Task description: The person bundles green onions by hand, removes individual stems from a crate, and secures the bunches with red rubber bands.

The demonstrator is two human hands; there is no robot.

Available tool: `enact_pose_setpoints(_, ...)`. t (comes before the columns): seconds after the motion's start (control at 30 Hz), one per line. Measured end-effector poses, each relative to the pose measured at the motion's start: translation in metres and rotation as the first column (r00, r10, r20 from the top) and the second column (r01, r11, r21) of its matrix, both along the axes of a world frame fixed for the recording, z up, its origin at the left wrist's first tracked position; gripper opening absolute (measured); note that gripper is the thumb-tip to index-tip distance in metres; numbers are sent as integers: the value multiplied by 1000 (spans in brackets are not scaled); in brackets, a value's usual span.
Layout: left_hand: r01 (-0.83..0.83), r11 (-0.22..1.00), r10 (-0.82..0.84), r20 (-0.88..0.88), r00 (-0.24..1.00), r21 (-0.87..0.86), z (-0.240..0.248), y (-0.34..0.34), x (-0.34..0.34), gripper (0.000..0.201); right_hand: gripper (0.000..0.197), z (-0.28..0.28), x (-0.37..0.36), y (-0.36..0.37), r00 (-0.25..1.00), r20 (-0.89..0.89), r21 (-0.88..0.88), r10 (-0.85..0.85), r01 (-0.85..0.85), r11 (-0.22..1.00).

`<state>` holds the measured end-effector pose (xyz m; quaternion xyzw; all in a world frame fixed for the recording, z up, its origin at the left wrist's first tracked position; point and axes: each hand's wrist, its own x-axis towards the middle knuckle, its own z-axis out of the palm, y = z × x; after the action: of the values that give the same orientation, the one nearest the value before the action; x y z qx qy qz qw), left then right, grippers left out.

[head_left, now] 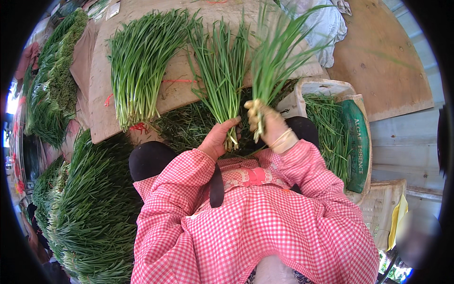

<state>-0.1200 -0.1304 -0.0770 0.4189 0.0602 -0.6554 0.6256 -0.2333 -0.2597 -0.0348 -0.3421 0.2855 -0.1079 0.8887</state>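
Observation:
My left hand (218, 137) grips the pale stem ends of a bunch of garlic chives (222, 80), whose leaves lie away from me over the board's near edge. Beside it my gloved right hand (266, 122) is wrapped round a second, smaller bunch of garlic chives (274, 66). That bunch stands raised, its leaf tips fanned out to the right and blurred, its white ends poking out below my fist. To the left a large pile of garlic chives (146, 61) rests on the wooden board (101, 94), stem ends toward me. A red tie (179, 81) lies between the pile and my left bunch.
Loose green leaves (184, 125) lie below the board's edge. On my right stands a white crate (326, 87) of greens with a green printed sack (355, 142) along its side. Big heaps of chives (94, 203) fill the left. A white plastic bag (326, 33) sits at the back.

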Motion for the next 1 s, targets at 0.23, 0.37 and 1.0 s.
enact_pose_setpoints(0.23,1,985,-17,-90,996,-174,-2,4,0,20,55,-7,3,13,911,-288,-95,296,-335,937)
enact_pose_setpoints(0.37,-9,995,1,-80,997,-103,12,1,-1,25,68,-1,-2,10,782,-382,-67,492,-554,830)
enact_pose_setpoints(1.0,-54,930,-108,-413,904,-362,8,9,1,48,28,69,18,-16,800,-596,-803,73,-596,-30)
